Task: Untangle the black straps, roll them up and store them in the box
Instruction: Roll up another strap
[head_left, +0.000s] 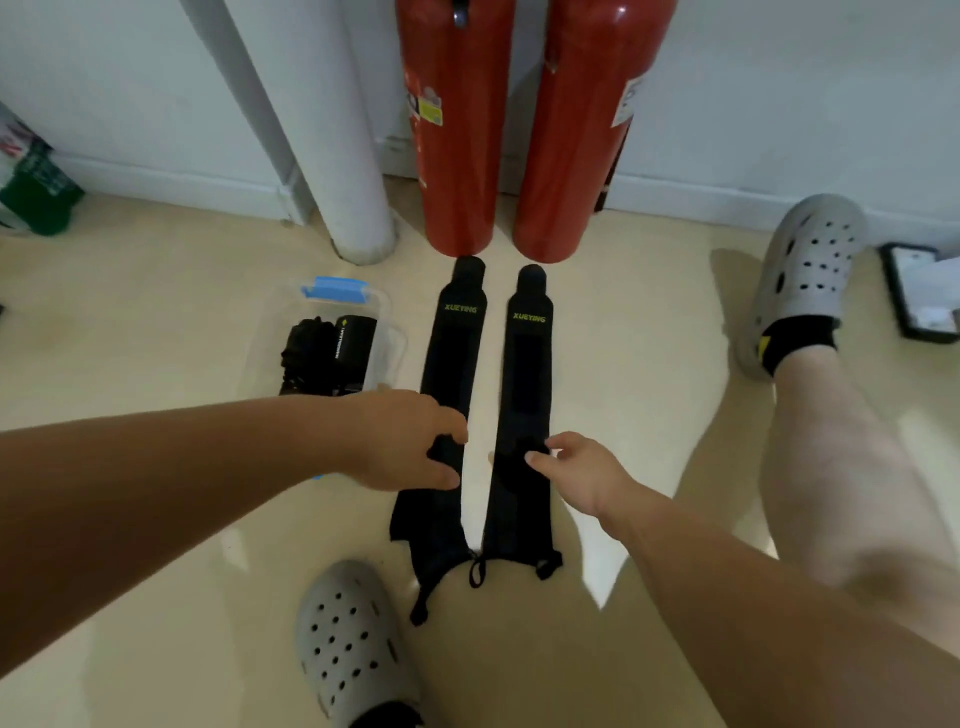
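I see the left hand (410, 441) gripping the left strap (452, 353). The right hand (582, 473) pinches the right strap (527, 374) beside it.

Bare left hand (410, 441) and bare right hand (582, 475), forearms bare to frame edge. Pale grey rubbery clog shoe (348, 644) at bottom of view, rows of round vent holes across top. Matching second grey perforated clog (805, 270) at upper right. Black ankle sock (800, 338) inside upper-right clog, small yellow mark on side; bare lower leg above. Black sock edge (389, 719) inside lower clog.
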